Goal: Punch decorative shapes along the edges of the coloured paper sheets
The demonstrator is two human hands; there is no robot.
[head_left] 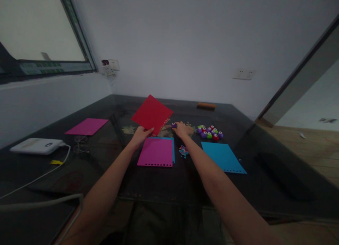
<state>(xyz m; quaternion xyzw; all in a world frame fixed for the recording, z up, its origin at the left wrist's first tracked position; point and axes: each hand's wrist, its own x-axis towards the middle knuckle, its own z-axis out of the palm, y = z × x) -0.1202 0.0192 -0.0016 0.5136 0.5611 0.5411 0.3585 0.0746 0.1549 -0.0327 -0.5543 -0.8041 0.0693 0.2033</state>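
My left hand (143, 134) is closed on the lower corner of a red paper sheet (150, 112), held raised and tilted. A row of holes runs along the sheet's right edge. To its right, my right hand (181, 129) has its fingers closed at a small purple one-eyed figure (174, 125). Below my hands lies a pink sheet (156, 152) with holes along its near edge, partly covering a blue sheet (173, 153). Beside them is a small pile of pink, blue and white bits (183, 151).
Several purple, green and red one-eyed figures (209, 133) cluster to the right. A blue holed sheet (222, 156) lies nearer, a pink sheet (87, 126) far left. A white device (37, 146) with a cable sits left; a brown roll (206, 105) lies near the wall.
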